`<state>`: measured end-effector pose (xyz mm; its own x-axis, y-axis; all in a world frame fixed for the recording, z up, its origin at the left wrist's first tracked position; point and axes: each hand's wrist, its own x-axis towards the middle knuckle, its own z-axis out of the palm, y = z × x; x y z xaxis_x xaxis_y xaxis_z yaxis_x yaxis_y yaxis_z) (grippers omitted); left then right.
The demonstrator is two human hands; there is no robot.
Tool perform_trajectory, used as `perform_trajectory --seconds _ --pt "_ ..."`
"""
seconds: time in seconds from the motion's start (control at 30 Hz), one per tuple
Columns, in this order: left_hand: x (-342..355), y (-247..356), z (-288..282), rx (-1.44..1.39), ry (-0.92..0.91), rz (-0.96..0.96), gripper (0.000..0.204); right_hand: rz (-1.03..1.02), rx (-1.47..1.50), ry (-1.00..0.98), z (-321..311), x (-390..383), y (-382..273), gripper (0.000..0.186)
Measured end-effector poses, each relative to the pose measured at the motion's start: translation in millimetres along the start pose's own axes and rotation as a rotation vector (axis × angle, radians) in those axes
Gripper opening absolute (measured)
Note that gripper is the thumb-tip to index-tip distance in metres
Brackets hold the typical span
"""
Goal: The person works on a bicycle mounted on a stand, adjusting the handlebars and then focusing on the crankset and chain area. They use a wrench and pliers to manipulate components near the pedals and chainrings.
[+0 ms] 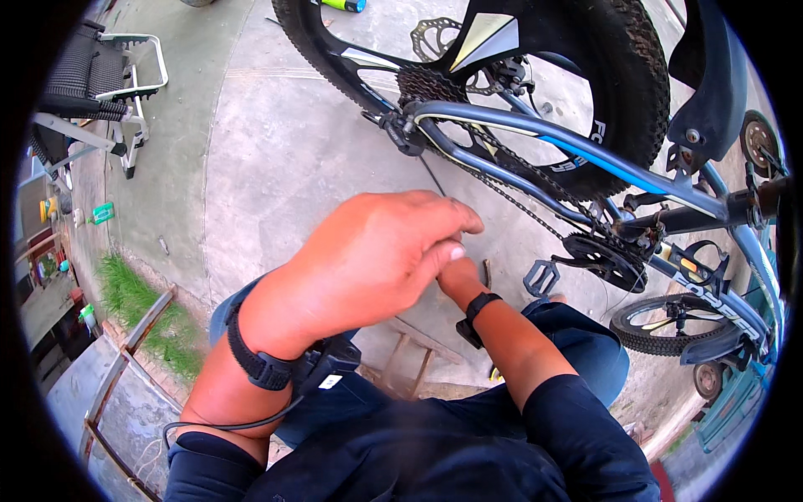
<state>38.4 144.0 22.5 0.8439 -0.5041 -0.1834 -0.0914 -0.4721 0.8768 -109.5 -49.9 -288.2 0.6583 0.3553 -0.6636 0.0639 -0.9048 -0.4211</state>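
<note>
My left hand (368,259) is in the middle of the head view, its fingers bent and thumb and index finger drawn together. What lies between them, if anything, is too hidden to name. Just beyond its thumb is my right hand (456,276), with its fingers tucked behind the left one. A thin black cable (433,177) runs down from the rear derailleur (401,134) and passes behind my left hand. To the upper right a bicycle (577,159) shows its rear wheel (640,75), cassette (431,88), chain (535,219), chainring (609,261) and pedal (542,278).
A folding chair (88,75) stands at the far left, with a green bottle (102,213) below it. Grass (138,301) grows beside a rusty metal frame (125,356). Between my knees is a low wooden stool (410,364). The bicycle's front wheel (669,339) is at right.
</note>
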Motion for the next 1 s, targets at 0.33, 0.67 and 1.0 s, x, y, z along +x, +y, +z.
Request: perform_trajectory --seconds 0.33,0.67,1.0 --pt "-5 6 29 0.109 -0.107 0.106 0.023 0.099 0.496 0.117 -61 -24 1 0.024" --pt "-21 48 50 0.223 -0.288 0.218 0.023 0.073 0.688 0.347 -181 -133 -34 0.038" --pt "-92 92 93 -0.253 0.226 0.199 0.039 0.085 1.480 0.537 -214 -267 -59 0.039"
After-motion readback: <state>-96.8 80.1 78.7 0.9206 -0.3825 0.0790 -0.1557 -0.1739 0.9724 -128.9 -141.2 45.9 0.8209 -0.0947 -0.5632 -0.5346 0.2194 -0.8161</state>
